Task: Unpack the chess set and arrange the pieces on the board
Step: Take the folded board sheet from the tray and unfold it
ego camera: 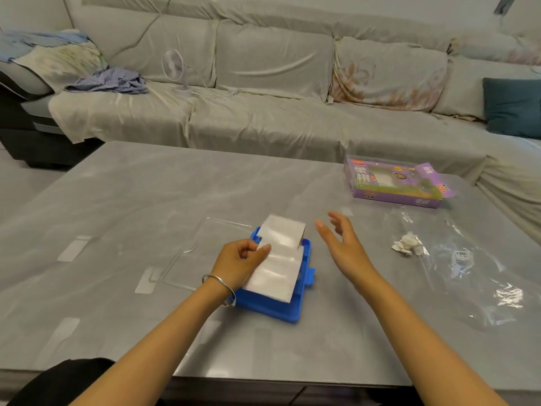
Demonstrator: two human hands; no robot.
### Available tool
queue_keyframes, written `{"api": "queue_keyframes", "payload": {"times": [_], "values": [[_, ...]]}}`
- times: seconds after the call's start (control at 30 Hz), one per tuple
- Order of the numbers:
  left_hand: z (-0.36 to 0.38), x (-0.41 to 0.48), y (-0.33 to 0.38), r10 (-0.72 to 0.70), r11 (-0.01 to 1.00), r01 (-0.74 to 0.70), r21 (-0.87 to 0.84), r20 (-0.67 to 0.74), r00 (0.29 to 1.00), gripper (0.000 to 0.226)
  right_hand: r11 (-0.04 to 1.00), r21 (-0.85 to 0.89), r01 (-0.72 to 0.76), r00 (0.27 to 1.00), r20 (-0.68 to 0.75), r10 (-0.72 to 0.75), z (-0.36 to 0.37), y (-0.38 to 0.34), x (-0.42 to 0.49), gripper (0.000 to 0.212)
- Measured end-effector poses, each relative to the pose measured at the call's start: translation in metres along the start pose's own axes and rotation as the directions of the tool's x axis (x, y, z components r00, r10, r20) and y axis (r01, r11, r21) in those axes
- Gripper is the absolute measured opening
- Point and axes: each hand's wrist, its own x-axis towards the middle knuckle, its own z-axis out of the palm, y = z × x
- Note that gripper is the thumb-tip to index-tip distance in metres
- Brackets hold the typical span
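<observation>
A: Where is the set?
B: Near the front middle of the table (146,200): a blue tray (272,307), and over it a folded white sheet (281,259), likely the paper board. The purple box (395,184) lies well apart at the far right. A clear lid (205,238) lies just left of the tray.
A: And the hands?
B: The left hand (240,260) pinches the sheet's left edge between thumb and curled fingers. The right hand (342,244) hovers just right of the sheet, fingers spread and loose, holding nothing.
A: How will that sheet handle?
B: Light and thin, I'd judge, and floppy along its folds; the far panel stands up off the rest. It looks glossy, so perhaps slippery. A single pinch lets it sag, so I'd take the opposite edge with the free hand and open it gently, since creased paper can tear at the folds.
A: Any pieces?
B: Cannot tell; the sheet hides the tray's inside. The tray looks like stiff plastic, easy to steady by its rim
</observation>
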Motion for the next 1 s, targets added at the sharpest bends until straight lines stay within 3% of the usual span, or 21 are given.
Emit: {"api": "queue_keyframes", "payload": {"times": [0.1,0.2,0.3,0.37,0.43,0.5,0.57,0.67,0.77,0.87,1.0], "values": [[0.0,-0.002,-0.001,0.003,1.0,-0.003,0.015,-0.023,1.0,0.012,0.998,-0.049,0.041,0.984,0.177,-0.032,0.005,0.0,-0.008,0.054],[0.002,-0.007,0.007,0.053,0.998,-0.054,0.023,0.022,0.998,0.018,0.995,-0.076,0.062,0.947,0.32,-0.035,0.01,-0.002,-0.014,0.057],[0.002,-0.008,0.012,0.075,0.996,-0.075,0.051,0.012,0.997,0.021,1.0,0.001,-0.031,0.976,0.213,0.031,0.014,-0.003,-0.014,0.059],[-0.001,-0.01,0.012,0.008,0.996,-0.012,0.087,0.039,0.999,0.024,0.982,0.002,-0.188,0.977,0.102,0.187,0.014,0.001,-0.011,0.057],[-0.002,-0.016,0.013,-0.119,0.993,0.112,0.048,0.167,0.979,0.017,0.931,-0.017,-0.365,0.926,0.1,0.365,0.013,0.007,-0.009,0.059],[-0.003,-0.022,0.015,-0.223,0.974,0.225,0.036,0.359,0.906,0.018,0.895,0.048,-0.443,0.89,0.142,0.433,0.011,0.012,-0.008,0.064],[-0.003,-0.028,0.02,-0.27,0.955,0.291,0.05,0.549,0.791,0.031,0.899,0.079,-0.431,0.897,0.152,0.416,0.008,0.008,-0.01,0.063],[-0.001,-0.033,0.029,-0.341,0.914,0.398,0.083,0.69,0.638,0.042,0.946,-0.108,-0.305,0.935,0.153,0.319,0.006,0.004,-0.016,0.049],[0.004,-0.028,0.027,-0.436,0.844,0.536,0.032,0.623,0.649,0.061,0.952,-0.234,-0.199,0.951,0.189,0.245,0.008,0.004,-0.022,0.027],[0.01,-0.025,0.024,-0.408,0.826,0.557,-0.086,0.592,0.696,0.052,0.94,-0.305,-0.153,0.954,0.204,0.221,0.009,0.006,-0.027,0.036],[0.013,-0.024,0.022,-0.359,0.81,0.548,-0.209,0.562,0.745,0.044,0.954,-0.274,-0.119,0.967,0.186,0.174,0.009,0.008,-0.029,0.039]]}}
